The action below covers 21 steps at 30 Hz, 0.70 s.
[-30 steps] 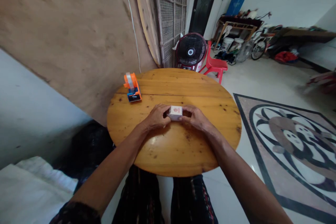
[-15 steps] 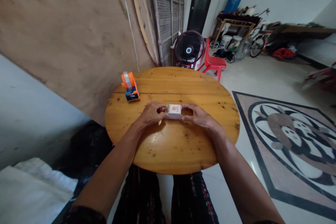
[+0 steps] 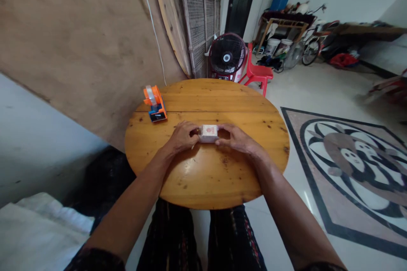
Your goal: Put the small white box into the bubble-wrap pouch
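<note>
A small white box (image 3: 209, 133) with a reddish print on top sits on the round wooden table (image 3: 203, 182). Clear wrapping seems to cover it, bunched at the left end. My left hand (image 3: 184, 135) grips that end between thumb and fingers. At the opposite end, my right hand (image 3: 237, 137) pinches the box, its thumb at the near corner and its fingers at the far one. An orange and blue tape dispenser (image 3: 155, 103) with a roll of clear tape stands at the table's back left.
Behind the table are a dark red fan (image 3: 227, 55) and a red plastic chair (image 3: 259, 72). A brown board (image 3: 79, 38) leans along the left side. White sacking (image 3: 44, 228) lies at lower left. A panda floor design (image 3: 359, 165) is at right.
The thumb of my left hand has drawn in closer against the box's left end. My right thumb has shifted slightly onto the near corner. The whole view has moved a little.
</note>
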{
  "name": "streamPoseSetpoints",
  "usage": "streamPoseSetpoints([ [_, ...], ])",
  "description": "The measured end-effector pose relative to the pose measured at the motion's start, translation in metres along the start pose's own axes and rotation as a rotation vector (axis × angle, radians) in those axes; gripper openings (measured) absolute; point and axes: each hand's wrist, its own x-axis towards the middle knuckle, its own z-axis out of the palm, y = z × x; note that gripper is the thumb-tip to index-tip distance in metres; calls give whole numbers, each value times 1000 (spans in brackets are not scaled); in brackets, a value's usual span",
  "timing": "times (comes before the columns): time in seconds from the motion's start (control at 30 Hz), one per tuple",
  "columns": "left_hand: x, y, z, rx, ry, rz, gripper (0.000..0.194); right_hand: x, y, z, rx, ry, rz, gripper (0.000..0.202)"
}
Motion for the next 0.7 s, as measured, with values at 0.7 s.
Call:
streamPoseSetpoints([
  [0.7, -3, 1, -7, -287, -164, -112, 29, -3, -11, 6, -2, 4, 52, 30],
])
